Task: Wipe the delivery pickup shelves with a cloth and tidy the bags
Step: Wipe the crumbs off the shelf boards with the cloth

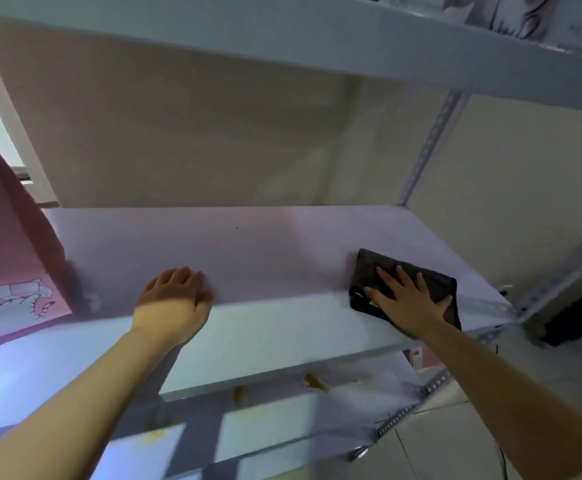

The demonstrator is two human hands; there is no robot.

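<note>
A pale shelf board (254,251) runs across the middle of the view. A dark folded cloth (372,268) lies on its right front part, partly over the front edge. My right hand (409,299) is pressed flat on the cloth with fingers spread. My left hand (175,299) rests on the shelf's front edge, fingers curled over it and holding nothing else. A pink paper bag (8,258) with a white drawing stands on the shelf at the far left, a short way from my left hand.
Another shelf (317,39) hangs overhead with printed bags (532,19) on it at the top right. Perforated metal uprights (428,150) stand at the right. A lower shelf (282,427) holds white bags. A beige wall is behind; tiled floor at lower right.
</note>
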